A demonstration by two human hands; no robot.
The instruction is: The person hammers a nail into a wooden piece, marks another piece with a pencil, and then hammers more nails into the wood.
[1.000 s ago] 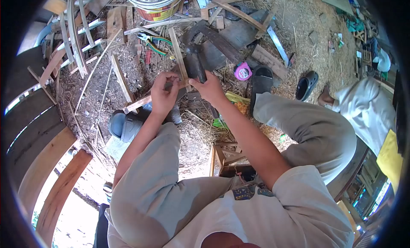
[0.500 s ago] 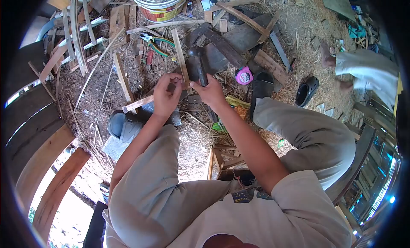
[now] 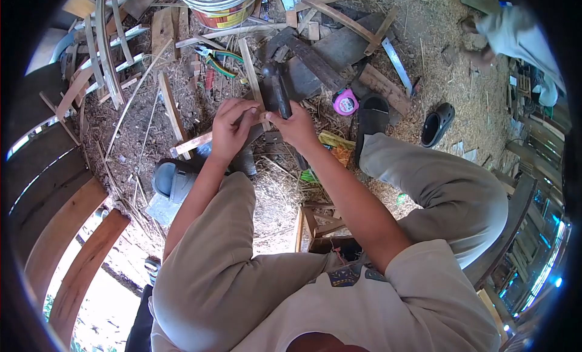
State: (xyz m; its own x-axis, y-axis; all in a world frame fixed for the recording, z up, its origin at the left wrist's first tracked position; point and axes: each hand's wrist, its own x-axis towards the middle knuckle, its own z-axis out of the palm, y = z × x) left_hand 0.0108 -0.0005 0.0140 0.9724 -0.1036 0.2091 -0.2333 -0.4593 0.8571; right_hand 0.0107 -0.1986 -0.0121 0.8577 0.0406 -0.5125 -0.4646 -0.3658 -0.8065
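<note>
Wooden strip (image 3: 194,144) passing under left hand (image 3: 232,130), fingers curled close to crossing with second strip (image 3: 250,67); cannot tell if pinching anything
Right hand (image 3: 296,128) wrapped around hammer (image 3: 280,95), head beyond fingertips
Worth bracing crossing firmly, left fingertips clear of hammer
Pink tape measure (image 3: 345,102) right of right fingers, pliers (image 3: 216,62) beyond left

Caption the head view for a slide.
Right hand gripping a hammer, left hand at a wooden strip, pink tape measure nearby.

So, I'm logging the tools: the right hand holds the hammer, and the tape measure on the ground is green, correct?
The tape measure is pink, not green, as the head view shows; the right hand does hold the hammer.
</note>
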